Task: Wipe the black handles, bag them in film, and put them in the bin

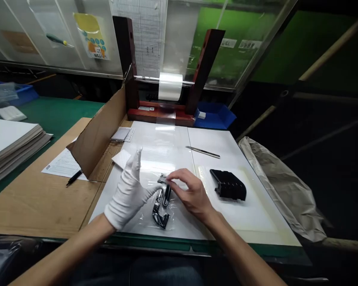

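Observation:
My left hand wears a white glove and is open, its fingers raised and its thumb stretched towards the right fingertips. My right hand is bare, with thumb and index finger pinched together at a small greyish, shiny piece whose kind I cannot make out. Below the fingertips lie glossy black curved parts on or under clear plastic film. The film runs from a roll on a metal rod down over the white board. Right of my right hand rests a black ribbed plastic part.
Tweezers lie behind the black part. An upright cardboard flap, a pen and a paper sheet are to the left. A dark red wooden stand carries the roll; a blue bin stands beside it.

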{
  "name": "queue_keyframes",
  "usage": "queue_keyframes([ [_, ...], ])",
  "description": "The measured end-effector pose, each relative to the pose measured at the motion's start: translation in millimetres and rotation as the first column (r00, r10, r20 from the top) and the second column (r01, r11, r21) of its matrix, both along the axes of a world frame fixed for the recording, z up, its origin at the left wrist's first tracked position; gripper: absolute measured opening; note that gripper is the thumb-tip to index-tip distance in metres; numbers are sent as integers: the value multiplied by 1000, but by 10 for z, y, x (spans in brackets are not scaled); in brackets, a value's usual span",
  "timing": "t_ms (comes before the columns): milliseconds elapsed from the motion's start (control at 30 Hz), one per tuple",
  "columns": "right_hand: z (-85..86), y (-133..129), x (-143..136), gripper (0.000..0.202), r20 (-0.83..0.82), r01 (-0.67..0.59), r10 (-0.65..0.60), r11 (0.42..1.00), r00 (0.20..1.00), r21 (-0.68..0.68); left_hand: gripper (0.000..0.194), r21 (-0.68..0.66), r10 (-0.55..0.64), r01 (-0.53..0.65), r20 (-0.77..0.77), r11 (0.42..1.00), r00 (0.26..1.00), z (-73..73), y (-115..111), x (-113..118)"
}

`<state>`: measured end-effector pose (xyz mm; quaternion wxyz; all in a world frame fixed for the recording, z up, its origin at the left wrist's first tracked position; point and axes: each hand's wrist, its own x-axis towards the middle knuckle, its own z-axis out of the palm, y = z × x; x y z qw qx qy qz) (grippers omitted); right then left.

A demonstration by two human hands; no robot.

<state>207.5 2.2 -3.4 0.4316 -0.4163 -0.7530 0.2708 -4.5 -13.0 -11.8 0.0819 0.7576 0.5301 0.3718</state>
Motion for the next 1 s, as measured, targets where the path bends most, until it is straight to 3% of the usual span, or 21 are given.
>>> queue_keyframes([
  [67,-30,-155,-38,7,62,-37,32,997,998,69,103,48,-108,108,-18,993,994,128,41,-44],
  [100,-46,-221,-55,8,94,-51,41,994,995,99,99,60,-203,209,-92,976,975,199,66,-56],
  [167,-77,-336,-83,11,153,-68,45,987,987,147,73,12,-372,395,-310,919,875,322,95,-62],
  [233,-110,-443,-101,15,194,-66,30,981,981,184,39,-107,-488,498,-455,861,745,392,76,-55],
  [333,-178,-608,-110,20,231,-53,2,975,973,217,22,-234,-589,550,-464,802,661,378,-35,-64],
  [500,-308,-921,-80,26,254,-25,-27,980,967,197,26,-226,-612,570,-350,790,709,175,-330,-191],
  [600,-309,-1086,-51,30,251,-9,-36,985,967,175,29,-220,-557,513,-284,830,780,84,-565,-287],
  [700,-244,-1108,-33,28,197,56,-92,982,976,179,25,-276,-473,413,-202,868,858,109,-726,-323],
  [767,-212,-990,-47,26,165,149,-176,975,970,164,34,-276,-358,304,-173,912,917,173,-713,-257],
  [833,-234,-787,-93,30,179,248,-269,960,947,130,32,-259,-263,221,-139,940,955,216,-601,-107],
  [900,-323,-570,-164,40,233,305,-319,948,919,95,33,-290,-293,249,-119,924,949,190,-445,88],
  [1000,-520,-371,-264,58,341,306,-303,951,890,48,54,-360,-330,248,-189,899,925,18,-272,326],
])
